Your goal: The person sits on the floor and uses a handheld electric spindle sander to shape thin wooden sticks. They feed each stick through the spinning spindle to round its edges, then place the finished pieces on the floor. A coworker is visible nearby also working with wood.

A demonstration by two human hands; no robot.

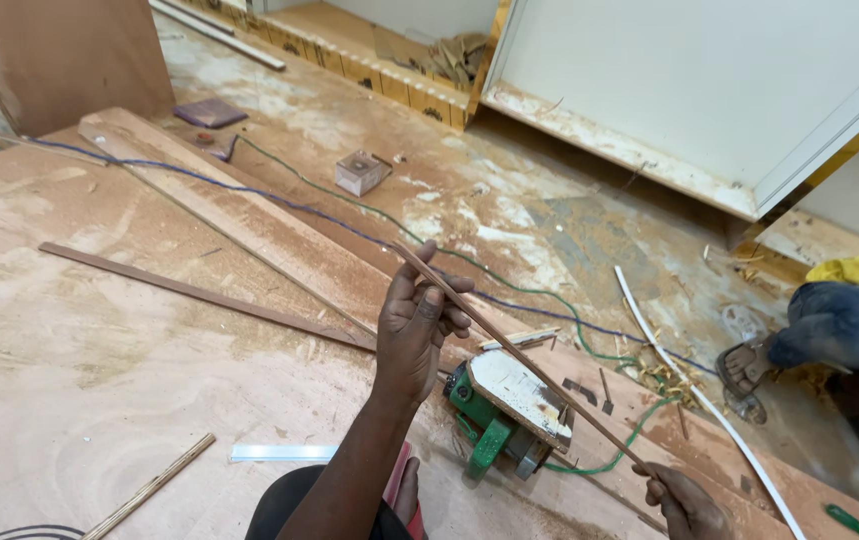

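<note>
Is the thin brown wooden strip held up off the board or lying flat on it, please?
Held up: the thin brown wooden strip slants between the left hand and right hand, above the green power tool.

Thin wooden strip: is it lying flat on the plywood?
No: the thin wooden strip is held up between the left hand and right hand.

Two hands, one thin wooden strip held between them, one green power tool, two cables, one small box.
</note>
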